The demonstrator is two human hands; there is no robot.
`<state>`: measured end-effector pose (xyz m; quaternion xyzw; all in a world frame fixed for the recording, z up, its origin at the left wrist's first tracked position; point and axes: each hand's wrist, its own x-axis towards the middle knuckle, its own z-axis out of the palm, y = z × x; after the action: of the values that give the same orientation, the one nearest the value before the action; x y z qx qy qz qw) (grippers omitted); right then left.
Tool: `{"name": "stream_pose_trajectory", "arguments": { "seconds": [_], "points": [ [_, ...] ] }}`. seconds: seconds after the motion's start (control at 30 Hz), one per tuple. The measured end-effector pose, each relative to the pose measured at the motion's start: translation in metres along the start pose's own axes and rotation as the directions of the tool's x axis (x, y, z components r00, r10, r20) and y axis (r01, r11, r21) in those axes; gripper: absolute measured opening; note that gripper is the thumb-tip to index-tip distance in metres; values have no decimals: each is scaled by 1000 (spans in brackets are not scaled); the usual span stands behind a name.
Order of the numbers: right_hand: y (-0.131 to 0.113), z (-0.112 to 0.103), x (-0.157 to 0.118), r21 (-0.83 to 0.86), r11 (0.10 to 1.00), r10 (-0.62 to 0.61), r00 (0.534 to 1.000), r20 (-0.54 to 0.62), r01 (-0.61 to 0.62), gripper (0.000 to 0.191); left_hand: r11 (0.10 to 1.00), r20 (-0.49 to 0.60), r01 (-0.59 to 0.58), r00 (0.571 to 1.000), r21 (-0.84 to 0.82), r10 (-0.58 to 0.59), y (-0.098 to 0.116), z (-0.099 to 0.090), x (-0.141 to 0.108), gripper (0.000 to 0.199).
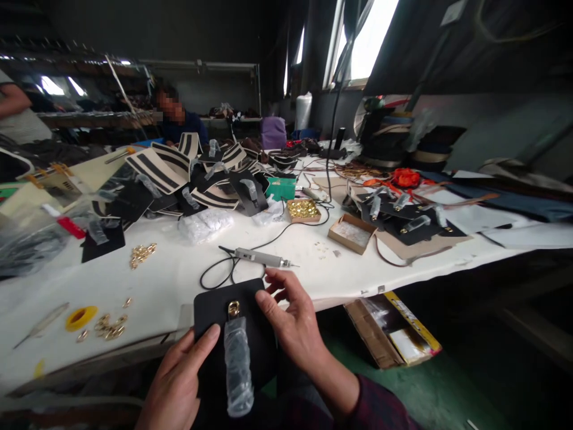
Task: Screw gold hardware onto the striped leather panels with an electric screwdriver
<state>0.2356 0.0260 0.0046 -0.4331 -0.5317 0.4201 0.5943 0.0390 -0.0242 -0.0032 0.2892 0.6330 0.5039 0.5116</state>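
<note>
A black panel (209, 307) with rounded corners is held close in front of me. On it sits a gold metal fitting (233, 309), and below that hangs a strap wrapped in clear plastic (238, 364). My left hand (179, 370) grips the panel's left edge, thumb on its face and the fingers hidden behind. At the upper right corner, my right hand (293, 316) has its thumb against the panel, its fingers apart and loosely bent over the table. Just beyond lies a grey pen-shaped electric screwdriver (262, 258) with a black cord.
Gold fittings (110, 327) and yellow tape (81, 318) lie at the left. Small boxes (352, 233) and black pieces (414, 224) occupy the right. Striped panels (163, 167) pile up behind. A carton (389, 331) stands below the table edge. A co-worker (179, 119) sits across.
</note>
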Motion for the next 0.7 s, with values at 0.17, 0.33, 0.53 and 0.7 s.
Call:
{"name": "stream_pose_trajectory", "arguments": {
  "seconds": [0.17,0.33,0.53,0.7],
  "points": [
    [1,-12,-39,321,818,309,836,453,-477,55,993,52,90,995,-75,-86,0,6,19,55],
    [-2,-34,-59,414,771,302,850,430,-484,45,994,245,105,964,-10,-99,-5,33,38,60],
    [2,-93,-29,402,875,324,944,-68,-272,43,999,287,18,958,42,-29,-14,40,58,85],
    [-22,-189,66,160,974,214,883,-419,-160,55,963,256,-227,949,148,185,-13,32,77,79]
  ]
}}
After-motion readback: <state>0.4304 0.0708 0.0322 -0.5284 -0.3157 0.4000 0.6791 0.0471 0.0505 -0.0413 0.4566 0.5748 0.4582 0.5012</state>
